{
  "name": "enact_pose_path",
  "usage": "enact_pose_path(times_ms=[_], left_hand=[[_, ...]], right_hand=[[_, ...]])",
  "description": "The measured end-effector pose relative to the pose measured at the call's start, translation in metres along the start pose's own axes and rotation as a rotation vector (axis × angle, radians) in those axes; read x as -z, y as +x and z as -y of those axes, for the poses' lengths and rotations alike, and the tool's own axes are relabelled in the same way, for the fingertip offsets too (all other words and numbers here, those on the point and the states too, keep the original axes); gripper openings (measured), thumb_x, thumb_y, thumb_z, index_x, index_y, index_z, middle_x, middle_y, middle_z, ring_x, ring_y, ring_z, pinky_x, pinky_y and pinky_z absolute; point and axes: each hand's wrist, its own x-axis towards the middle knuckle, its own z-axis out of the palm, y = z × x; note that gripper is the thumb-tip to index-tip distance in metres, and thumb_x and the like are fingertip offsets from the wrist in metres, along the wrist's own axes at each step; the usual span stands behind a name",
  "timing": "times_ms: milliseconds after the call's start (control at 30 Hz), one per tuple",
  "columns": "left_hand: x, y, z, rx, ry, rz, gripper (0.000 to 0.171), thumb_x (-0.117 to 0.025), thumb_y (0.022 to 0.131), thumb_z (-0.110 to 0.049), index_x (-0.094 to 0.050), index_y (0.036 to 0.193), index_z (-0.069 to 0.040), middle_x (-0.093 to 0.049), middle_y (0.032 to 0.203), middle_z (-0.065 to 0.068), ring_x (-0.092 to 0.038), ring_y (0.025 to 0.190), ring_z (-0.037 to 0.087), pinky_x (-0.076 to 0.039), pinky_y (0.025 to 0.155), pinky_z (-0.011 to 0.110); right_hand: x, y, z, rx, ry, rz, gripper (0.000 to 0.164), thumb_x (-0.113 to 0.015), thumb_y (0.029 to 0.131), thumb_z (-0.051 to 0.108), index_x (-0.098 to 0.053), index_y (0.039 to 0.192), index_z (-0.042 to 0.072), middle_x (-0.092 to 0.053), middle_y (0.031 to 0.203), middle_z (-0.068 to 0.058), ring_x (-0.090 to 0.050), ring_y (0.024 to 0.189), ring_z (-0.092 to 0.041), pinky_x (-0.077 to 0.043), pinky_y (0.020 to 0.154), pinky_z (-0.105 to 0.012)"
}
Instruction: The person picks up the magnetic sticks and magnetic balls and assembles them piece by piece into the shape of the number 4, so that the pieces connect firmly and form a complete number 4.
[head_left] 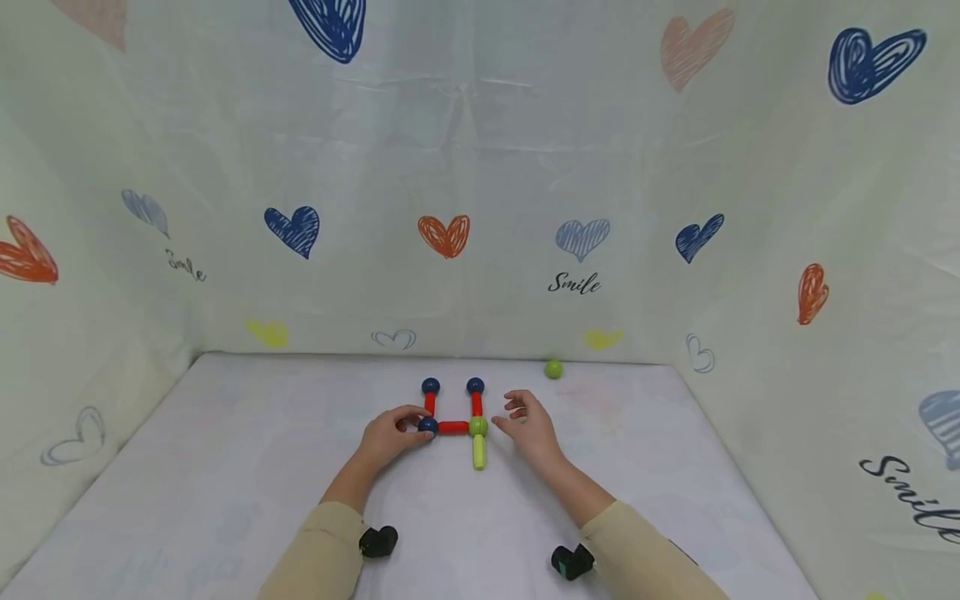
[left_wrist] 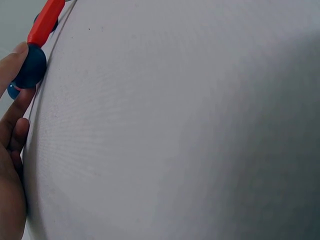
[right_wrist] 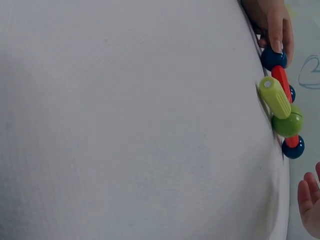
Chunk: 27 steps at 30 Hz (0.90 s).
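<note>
My left hand [head_left: 390,433] pinches a dark blue ball [left_wrist: 32,67] between thumb and fingers. That ball is one corner of a figure of rods and balls lying on the table. A red rod [head_left: 453,427] joins it to a green ball [head_left: 477,426]. Two more red rods point away from me, each tipped with a blue ball, the left [head_left: 431,386] and the right [head_left: 476,385]. From the green ball a light green rod [right_wrist: 274,96] points toward me. My right hand [head_left: 529,429] is just right of the green ball, fingers loosely bent and holding nothing.
A loose green ball [head_left: 553,369] lies near the back edge of the white table [head_left: 247,467], right of the figure. Behind and along the sides hangs a pale curtain [head_left: 510,167] printed with hearts. Black wrist devices, left [head_left: 378,542] and right [head_left: 572,562], hang by the sleeves.
</note>
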Motion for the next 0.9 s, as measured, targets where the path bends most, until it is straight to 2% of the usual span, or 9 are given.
enact_pose_path(times_ms=[200, 633, 900], left_hand=[[0.0, 0.0, 0.003, -0.015, -0.005, -0.004, 0.035, -0.082, 0.079, -0.027, -0.071, 0.111, -0.017, -0.059, 0.094, -0.001, -0.046, 0.085, 0.02, -0.037, 0.066, 0.031], [-0.004, 0.001, 0.004, -0.037, -0.012, -0.011, 0.036, -0.082, 0.078, -0.028, -0.071, 0.111, -0.018, -0.06, 0.093, -0.002, -0.046, 0.083, 0.02, -0.037, 0.065, 0.032], [-0.004, 0.002, 0.004, -0.024, 0.01, -0.02, 0.036, -0.082, 0.079, -0.03, -0.071, 0.111, -0.018, -0.06, 0.094, -0.002, -0.046, 0.084, 0.019, -0.038, 0.066, 0.031]], right_hand=[[0.004, 0.009, -0.007, 0.064, 0.016, -0.047, 0.041, -0.077, 0.083, 0.012, -0.06, 0.119, 0.001, -0.063, 0.108, -0.014, -0.058, 0.096, -0.026, -0.05, 0.084, -0.04], [0.028, 0.043, -0.026, 0.068, -0.01, -0.166, 0.041, -0.077, 0.083, 0.009, -0.063, 0.119, -0.002, -0.062, 0.109, -0.019, -0.056, 0.097, -0.031, -0.048, 0.085, -0.042], [0.037, 0.06, -0.029, 0.055, -0.025, -0.213, 0.043, -0.075, 0.085, 0.012, -0.061, 0.121, -0.005, -0.058, 0.113, -0.019, -0.052, 0.103, -0.034, -0.044, 0.087, -0.044]])
